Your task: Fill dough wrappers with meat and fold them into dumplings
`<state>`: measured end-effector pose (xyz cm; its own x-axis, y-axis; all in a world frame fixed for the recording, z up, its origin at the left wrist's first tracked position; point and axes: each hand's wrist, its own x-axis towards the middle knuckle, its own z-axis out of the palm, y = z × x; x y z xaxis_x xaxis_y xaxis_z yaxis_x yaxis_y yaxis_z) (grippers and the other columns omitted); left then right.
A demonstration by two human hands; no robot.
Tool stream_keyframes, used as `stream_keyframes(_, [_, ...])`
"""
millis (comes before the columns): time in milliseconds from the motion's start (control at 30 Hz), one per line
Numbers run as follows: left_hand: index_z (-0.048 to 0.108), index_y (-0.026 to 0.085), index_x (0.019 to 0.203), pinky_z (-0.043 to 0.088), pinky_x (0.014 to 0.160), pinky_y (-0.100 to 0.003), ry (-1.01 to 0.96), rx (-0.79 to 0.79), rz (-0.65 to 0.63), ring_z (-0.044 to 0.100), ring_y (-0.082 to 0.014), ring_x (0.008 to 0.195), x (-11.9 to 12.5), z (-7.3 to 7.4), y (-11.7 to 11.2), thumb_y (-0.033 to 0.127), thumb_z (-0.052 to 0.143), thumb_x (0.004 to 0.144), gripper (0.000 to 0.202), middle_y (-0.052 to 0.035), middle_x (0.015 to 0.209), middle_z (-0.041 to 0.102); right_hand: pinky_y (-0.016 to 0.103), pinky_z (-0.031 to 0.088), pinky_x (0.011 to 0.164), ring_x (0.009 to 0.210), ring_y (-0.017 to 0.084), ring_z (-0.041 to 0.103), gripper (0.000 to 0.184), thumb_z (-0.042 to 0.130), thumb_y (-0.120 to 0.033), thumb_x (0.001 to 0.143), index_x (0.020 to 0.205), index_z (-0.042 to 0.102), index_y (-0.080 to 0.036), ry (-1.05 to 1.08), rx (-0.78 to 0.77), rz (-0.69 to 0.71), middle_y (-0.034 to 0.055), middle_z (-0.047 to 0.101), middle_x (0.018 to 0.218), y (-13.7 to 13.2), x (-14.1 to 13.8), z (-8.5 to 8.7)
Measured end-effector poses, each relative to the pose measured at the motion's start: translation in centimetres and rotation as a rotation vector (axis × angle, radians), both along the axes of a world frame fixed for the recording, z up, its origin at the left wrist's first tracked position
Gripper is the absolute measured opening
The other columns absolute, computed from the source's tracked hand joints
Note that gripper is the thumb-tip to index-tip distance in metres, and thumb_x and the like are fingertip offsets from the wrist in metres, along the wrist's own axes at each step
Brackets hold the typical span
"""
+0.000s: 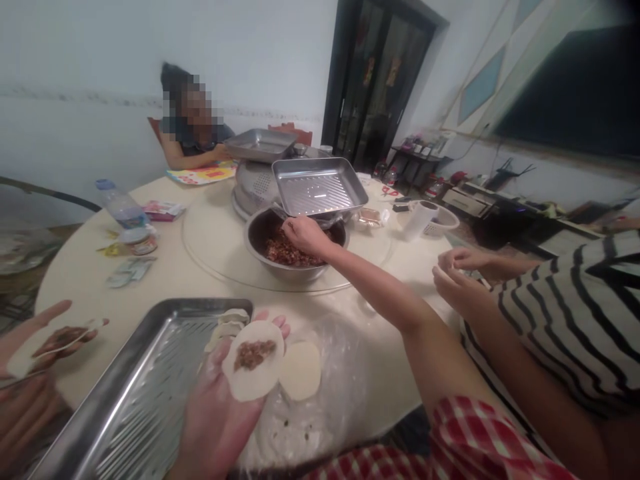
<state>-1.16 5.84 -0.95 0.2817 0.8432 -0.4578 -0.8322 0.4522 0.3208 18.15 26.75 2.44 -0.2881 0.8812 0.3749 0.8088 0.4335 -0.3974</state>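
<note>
My left hand (220,407) holds a round dumpling wrapper (233,383) laid over its palm and fingers, with a mound of meat filling (254,355) in the middle. A bare dumpling wrapper (301,372) lies just right of it on a clear plastic bag (330,407). My right hand (306,237) reaches into a metal bowl (295,273) of dark minced filling (287,253). Its fingers are closed; what they grip is hidden. Folded dumplings (230,325) lie at the upper right corner of a metal tray (135,373), partly behind my left hand.
Another person's hand at left holds a filled wrapper (60,340). A striped-shirted person's hands (463,277) are at right; someone sits across the table. Behind the bowl are an upper metal tray (320,187) and a steamer (250,187). A bottle (120,205) and jar (137,241) stand left.
</note>
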Motion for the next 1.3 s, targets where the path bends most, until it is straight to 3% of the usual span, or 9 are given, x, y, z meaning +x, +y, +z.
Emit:
stream_keyframes(233, [0.058, 0.017, 0.135, 0.061, 0.08, -0.036, 0.104, 0.001, 0.018, 0.071, -0.0279, 0.103, 0.3, 0.9, -0.2, 0.026, 0.037, 0.091, 0.049, -0.0184, 0.114, 0.072, 0.024, 0.037, 0.07, 0.066, 0.014, 0.056, 0.026, 0.046, -0.014, 0.089, 0.072, 0.066, -0.013, 0.169, -0.188, -0.009, 0.0047, 0.067, 0.068, -1.5, -1.3, 0.8])
stream_keyframes(400, [0.055, 0.012, 0.137, 0.061, 0.078, -0.037, 0.121, 0.068, 0.035, 0.071, -0.0299, 0.102, 0.6, 1.0, -0.6, 0.025, 0.038, 0.09, 0.051, -0.0215, 0.112, 0.072, 0.022, 0.042, 0.063, 0.058, 0.012, 0.058, 0.023, 0.05, -0.017, 0.082, 0.065, 0.066, -0.014, 0.465, -0.302, -0.056, 0.0009, 0.066, 0.058, -1.5, -1.0, 1.3])
stream_keyframes(567, [0.047, 0.008, 0.142, 0.062, 0.075, -0.038, 0.146, 0.041, 0.059, 0.072, -0.0308, 0.098, 0.8, 1.9, -0.5, 0.026, 0.037, 0.092, 0.054, -0.0238, 0.111, 0.072, 0.021, 0.044, 0.055, 0.051, 0.011, 0.056, 0.026, 0.04, -0.015, 0.082, 0.07, 0.062, -0.015, 0.802, -0.315, -0.168, 0.001, 0.064, 0.056, -1.7, 1.2, 2.3])
stream_keyframes(733, [0.046, 0.007, 0.142, 0.06, 0.078, -0.038, 0.134, -0.016, 0.054, 0.072, -0.0294, 0.097, 1.0, 2.8, -0.1, 0.028, 0.034, 0.096, 0.053, -0.0221, 0.11, 0.072, 0.02, 0.045, 0.056, 0.054, 0.01, 0.057, 0.022, 0.044, -0.022, 0.085, 0.073, 0.061, -0.017, 0.989, -0.312, -0.14, -0.0009, 0.064, 0.057, -5.9, 2.8, 3.7])
stream_keyframes(833, [0.048, 0.003, 0.139, 0.059, 0.08, -0.037, 0.149, -0.029, 0.069, 0.072, -0.0286, 0.095, 1.4, 3.2, -0.2, 0.033, 0.032, 0.097, 0.054, -0.0226, 0.106, 0.073, 0.021, 0.046, 0.057, 0.055, 0.01, 0.058, 0.02, 0.055, -0.034, 0.084, 0.076, 0.063, -0.017, 1.072, -0.311, 0.036, -0.0009, 0.064, 0.059, -10.1, 2.7, 3.7])
stream_keyframes(933, [0.05, 0.002, 0.137, 0.057, 0.085, -0.038, 0.116, -0.007, 0.082, 0.072, -0.0278, 0.096, 1.6, 3.3, -0.4, 0.037, 0.029, 0.099, 0.056, -0.0204, 0.104, 0.074, 0.022, 0.049, 0.058, 0.058, 0.011, 0.061, 0.022, 0.061, -0.038, 0.082, 0.076, 0.066, -0.018, 1.024, -0.318, 0.212, -0.0009, 0.065, 0.06, -13.9, 2.1, 2.9])
stream_keyframes(1067, [0.054, 0.004, 0.133, 0.055, 0.091, -0.04, 0.053, 0.034, 0.068, 0.071, -0.0279, 0.095, 1.6, 2.8, -0.8, 0.041, 0.036, 0.098, 0.054, -0.0165, 0.102, 0.075, 0.025, 0.054, 0.063, 0.062, 0.012, 0.066, 0.028, 0.059, -0.044, 0.086, 0.075, 0.067, -0.02, 0.85, -0.266, 0.287, -0.0005, 0.068, 0.066, -17.1, 1.4, 2.1])
stream_keyframes(1200, [0.061, 0.002, 0.123, 0.053, 0.095, -0.04, 0.054, 0.049, 0.056, 0.07, -0.0273, 0.099, 1.3, 2.5, -1.2, 0.041, 0.037, 0.098, 0.052, -0.018, 0.102, 0.074, 0.026, 0.055, 0.063, 0.068, 0.013, 0.067, 0.028, 0.052, -0.04, 0.094, 0.082, 0.068, -0.021, 0.65, -0.017, 0.345, 0.0015, 0.071, 0.072, -18.6, 1.4, 2.4])
stream_keyframes(1300, [0.066, 0.006, 0.115, 0.052, 0.097, -0.044, 0.046, 0.049, 0.066, 0.069, -0.0278, 0.101, 1.1, 2.6, -1.3, 0.039, 0.037, 0.098, 0.047, -0.0152, 0.099, 0.075, 0.03, 0.055, 0.067, 0.073, 0.014, 0.066, 0.021, 0.048, -0.028, 0.096, 0.091, 0.068, -0.023, 0.441, 0.222, 0.484, 0.0032, 0.073, 0.079, -19.5, 1.4, 2.8])
